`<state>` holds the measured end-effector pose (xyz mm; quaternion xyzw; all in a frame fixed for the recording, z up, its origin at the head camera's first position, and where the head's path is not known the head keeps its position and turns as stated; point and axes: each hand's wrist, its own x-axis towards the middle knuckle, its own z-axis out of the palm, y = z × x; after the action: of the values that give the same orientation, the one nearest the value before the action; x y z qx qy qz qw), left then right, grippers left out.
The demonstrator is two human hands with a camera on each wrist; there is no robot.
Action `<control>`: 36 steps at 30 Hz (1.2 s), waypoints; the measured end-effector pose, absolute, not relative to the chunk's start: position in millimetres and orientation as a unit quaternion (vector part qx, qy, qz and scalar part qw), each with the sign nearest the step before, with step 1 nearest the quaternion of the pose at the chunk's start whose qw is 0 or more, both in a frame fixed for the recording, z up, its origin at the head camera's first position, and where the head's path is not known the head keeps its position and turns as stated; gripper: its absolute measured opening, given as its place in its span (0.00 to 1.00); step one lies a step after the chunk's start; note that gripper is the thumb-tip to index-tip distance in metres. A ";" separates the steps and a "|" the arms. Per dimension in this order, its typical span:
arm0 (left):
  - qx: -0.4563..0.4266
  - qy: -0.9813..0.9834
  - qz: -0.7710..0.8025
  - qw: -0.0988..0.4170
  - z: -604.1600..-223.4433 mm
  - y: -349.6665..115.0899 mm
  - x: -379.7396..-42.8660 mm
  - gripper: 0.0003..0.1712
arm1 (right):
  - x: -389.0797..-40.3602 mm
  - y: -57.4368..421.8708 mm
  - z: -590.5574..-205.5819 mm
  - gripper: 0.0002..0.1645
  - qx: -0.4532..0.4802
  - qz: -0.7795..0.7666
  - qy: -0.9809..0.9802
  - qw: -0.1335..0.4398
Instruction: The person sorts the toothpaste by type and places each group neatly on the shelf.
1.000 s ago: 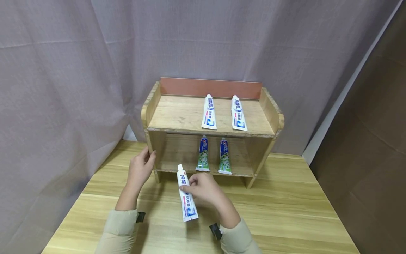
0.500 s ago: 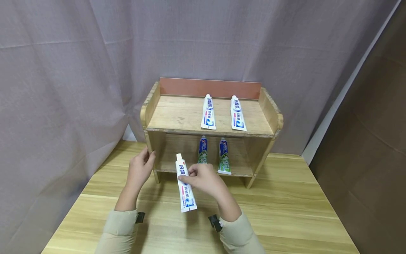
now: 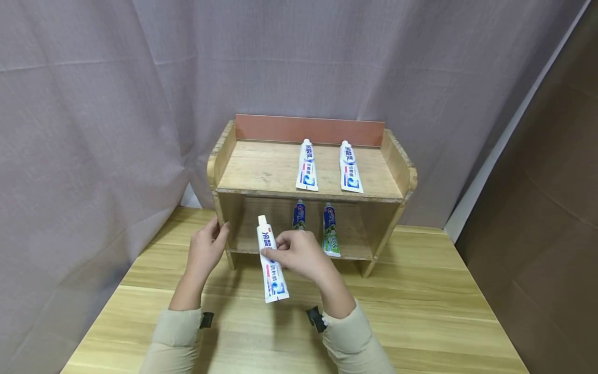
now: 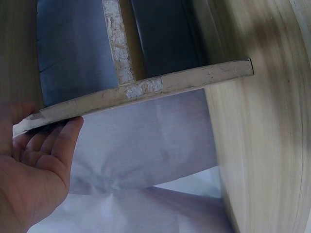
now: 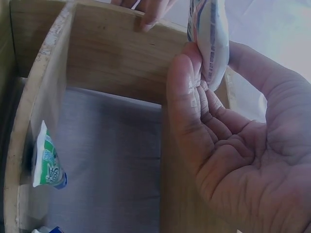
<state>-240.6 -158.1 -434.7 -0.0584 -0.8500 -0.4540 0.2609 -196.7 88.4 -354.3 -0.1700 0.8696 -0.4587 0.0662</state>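
Observation:
My right hand [image 3: 302,254] pinches a white toothpaste tube [image 3: 272,275] between thumb and fingers. The tube is held above the table in front of the lower shelf, cap end pointing away from me. My left hand [image 3: 207,246] grips the left side panel of a small wooden shelf rack [image 3: 266,174]; in the left wrist view the thumb and fingers [image 4: 68,141] lie on either side of the panel's edge. On the lower board lie two blue-green toothpaste tubes, the right one [image 3: 330,231] in plain sight and the left one [image 3: 299,214] partly hidden behind my right hand.
Two more white toothpaste tubes, a left one [image 3: 307,166] and a right one [image 3: 350,167], lie on the top board. A reddish back strip [image 3: 308,129] borders it. The rack stands on a wood-grain table [image 3: 420,301] before a grey curtain [image 3: 289,62].
My right hand has lifted the white toothpaste tube and carried it away from me toward the lower shelf, covering part of the left blue-green tube. The left hand stays on the side panel.

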 end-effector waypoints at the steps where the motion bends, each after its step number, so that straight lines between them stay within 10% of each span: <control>1: -0.059 -0.850 -0.454 0.261 -434.9 -158.1 -240.7 0.18 | -196.6 88.3 -353.2 0.16 -0.170 -0.460 0.869 0.066; 36: -0.066 -0.849 -0.455 0.260 -435.1 -158.5 -239.7 0.18 | -206.2 82.8 -303.8 0.16 -0.195 -0.409 0.892 -0.009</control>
<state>-239.7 -158.5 -435.1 -0.0664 -0.8490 -0.4550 0.2605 -206.2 82.8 -303.8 -0.1948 0.8916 -0.4087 -0.0089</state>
